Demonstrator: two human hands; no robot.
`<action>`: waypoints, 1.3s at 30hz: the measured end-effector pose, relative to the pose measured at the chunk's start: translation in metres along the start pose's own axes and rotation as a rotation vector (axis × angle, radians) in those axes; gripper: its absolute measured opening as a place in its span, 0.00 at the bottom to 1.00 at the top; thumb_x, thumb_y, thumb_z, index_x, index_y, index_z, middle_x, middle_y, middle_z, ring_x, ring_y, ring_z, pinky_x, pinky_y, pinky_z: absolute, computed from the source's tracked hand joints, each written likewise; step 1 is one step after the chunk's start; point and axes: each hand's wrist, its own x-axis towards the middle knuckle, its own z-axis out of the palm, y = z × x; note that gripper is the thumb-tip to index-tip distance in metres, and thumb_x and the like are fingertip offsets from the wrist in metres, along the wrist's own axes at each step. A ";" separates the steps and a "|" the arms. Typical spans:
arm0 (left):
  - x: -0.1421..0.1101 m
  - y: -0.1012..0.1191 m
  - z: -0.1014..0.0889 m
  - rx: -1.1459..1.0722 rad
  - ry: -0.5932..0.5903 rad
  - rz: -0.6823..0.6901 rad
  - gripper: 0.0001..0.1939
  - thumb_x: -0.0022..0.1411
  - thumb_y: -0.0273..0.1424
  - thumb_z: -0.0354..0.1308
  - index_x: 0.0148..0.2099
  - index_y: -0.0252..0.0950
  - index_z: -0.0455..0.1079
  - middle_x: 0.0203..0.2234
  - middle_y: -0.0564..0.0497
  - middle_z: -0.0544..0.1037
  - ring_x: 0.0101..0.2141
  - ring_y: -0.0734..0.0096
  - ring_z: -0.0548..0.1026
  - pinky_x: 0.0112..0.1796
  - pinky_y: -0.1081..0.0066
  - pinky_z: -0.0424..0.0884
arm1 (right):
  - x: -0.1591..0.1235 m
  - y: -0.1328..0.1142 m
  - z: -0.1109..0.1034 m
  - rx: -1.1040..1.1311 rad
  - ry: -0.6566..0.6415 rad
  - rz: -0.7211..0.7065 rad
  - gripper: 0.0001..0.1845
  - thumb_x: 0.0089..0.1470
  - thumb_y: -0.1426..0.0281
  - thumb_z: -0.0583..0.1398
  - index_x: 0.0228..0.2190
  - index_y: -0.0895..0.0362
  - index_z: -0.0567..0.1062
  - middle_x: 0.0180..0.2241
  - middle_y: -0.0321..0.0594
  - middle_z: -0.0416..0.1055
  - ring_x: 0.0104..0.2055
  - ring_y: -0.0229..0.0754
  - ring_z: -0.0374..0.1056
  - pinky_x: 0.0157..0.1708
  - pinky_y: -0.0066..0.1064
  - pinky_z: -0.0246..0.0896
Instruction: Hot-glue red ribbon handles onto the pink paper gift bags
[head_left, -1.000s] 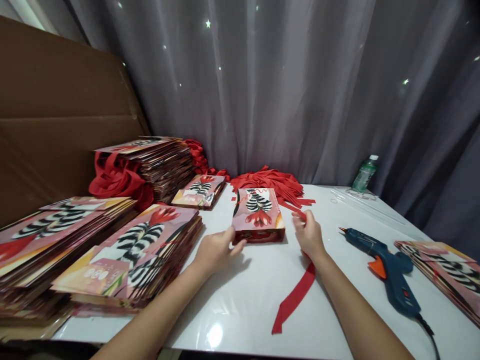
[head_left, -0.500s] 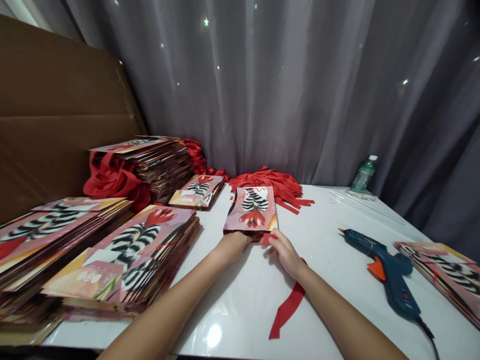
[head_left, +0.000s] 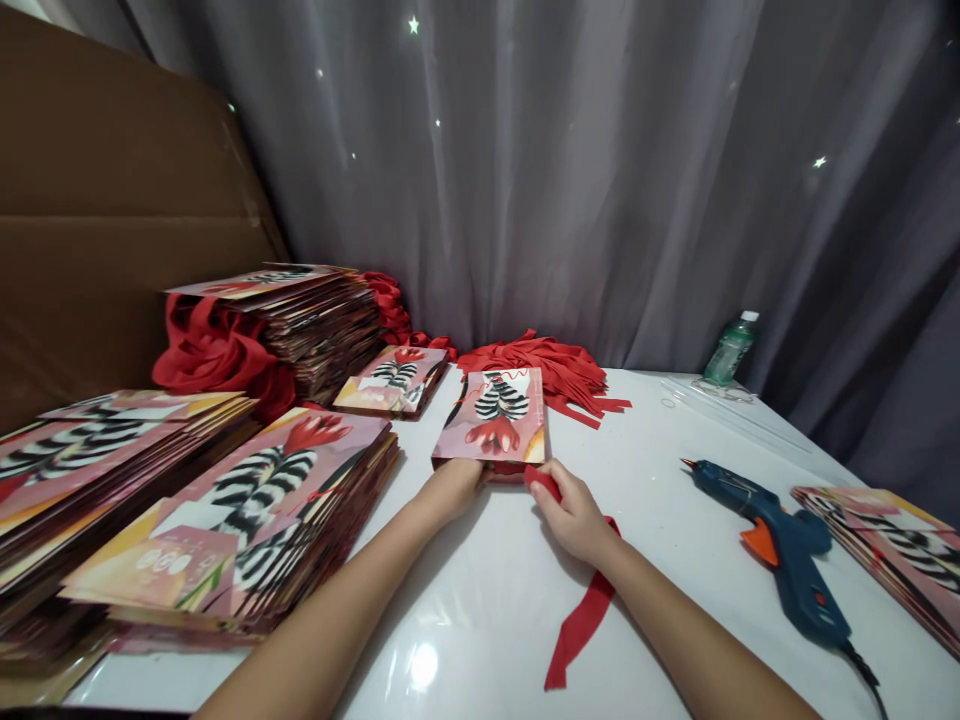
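Observation:
A flat printed paper bag (head_left: 501, 410) with black-and-white stripes and a red flower lies in front of me, its near end slightly raised. My left hand (head_left: 456, 488) grips that near edge, its fingertips hidden at the opening. Just right of it, my right hand (head_left: 571, 508) is closed on a red ribbon (head_left: 586, 622), with one end showing above the thumb beside the bag's near right corner. The ribbon's other end trails below the right wrist onto the white table (head_left: 465, 620).
Stacks of similar bags (head_left: 255, 500) fill the left side, and a smaller bag pile (head_left: 397, 380) lies behind them. Red ribbons (head_left: 547, 365) are heaped at the back. To the right are a blue glue gun (head_left: 780, 550), more bags (head_left: 892, 535) and a green bottle (head_left: 731, 350).
The bag and my left hand have shifted slightly left. My right hand has closed more firmly round the ribbon, whose end now points up by the bag's corner.

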 end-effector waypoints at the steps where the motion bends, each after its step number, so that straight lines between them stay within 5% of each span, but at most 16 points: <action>1: 0.000 0.003 0.000 -0.040 0.020 -0.023 0.14 0.50 0.30 0.61 0.42 0.38 0.73 0.46 0.41 0.77 0.52 0.45 0.71 0.55 0.53 0.63 | -0.002 -0.003 -0.001 -0.010 -0.011 -0.005 0.10 0.58 0.61 0.55 0.29 0.53 0.64 0.26 0.33 0.69 0.28 0.40 0.66 0.31 0.31 0.60; 6: -0.005 0.026 0.013 -0.277 0.133 -0.174 0.12 0.57 0.43 0.58 0.36 0.40 0.65 0.26 0.53 0.72 0.31 0.64 0.71 0.37 0.66 0.69 | -0.005 -0.017 -0.004 0.055 0.108 0.060 0.12 0.58 0.59 0.57 0.28 0.53 0.65 0.22 0.33 0.71 0.22 0.40 0.69 0.23 0.29 0.61; 10: -0.012 0.044 0.032 -0.515 0.154 -0.266 0.20 0.61 0.52 0.51 0.32 0.41 0.57 0.19 0.61 0.60 0.20 0.75 0.60 0.23 0.74 0.60 | -0.007 -0.021 0.003 0.031 0.187 0.080 0.12 0.58 0.59 0.56 0.30 0.54 0.70 0.27 0.39 0.76 0.24 0.41 0.70 0.22 0.29 0.61; 13: -0.014 0.051 0.043 -0.671 0.150 -0.299 0.23 0.59 0.54 0.54 0.32 0.40 0.56 0.20 0.61 0.59 0.20 0.78 0.59 0.23 0.76 0.59 | -0.007 -0.018 0.008 -0.057 0.269 0.017 0.14 0.57 0.60 0.56 0.23 0.52 0.64 0.22 0.37 0.74 0.22 0.40 0.68 0.23 0.29 0.61; 22: -0.015 0.055 0.055 -0.933 0.149 -0.346 0.23 0.55 0.52 0.62 0.33 0.39 0.58 0.23 0.60 0.62 0.24 0.79 0.63 0.25 0.78 0.61 | -0.008 -0.011 0.016 -0.190 0.337 -0.103 0.15 0.59 0.61 0.54 0.23 0.51 0.58 0.17 0.32 0.66 0.18 0.36 0.60 0.20 0.27 0.54; 39: -0.015 0.066 0.050 -0.887 0.107 -0.367 0.23 0.54 0.50 0.62 0.33 0.39 0.56 0.23 0.60 0.64 0.23 0.79 0.66 0.25 0.77 0.62 | -0.006 -0.016 0.015 -0.322 0.268 -0.067 0.16 0.58 0.64 0.52 0.21 0.50 0.53 0.14 0.26 0.48 0.16 0.35 0.46 0.19 0.28 0.43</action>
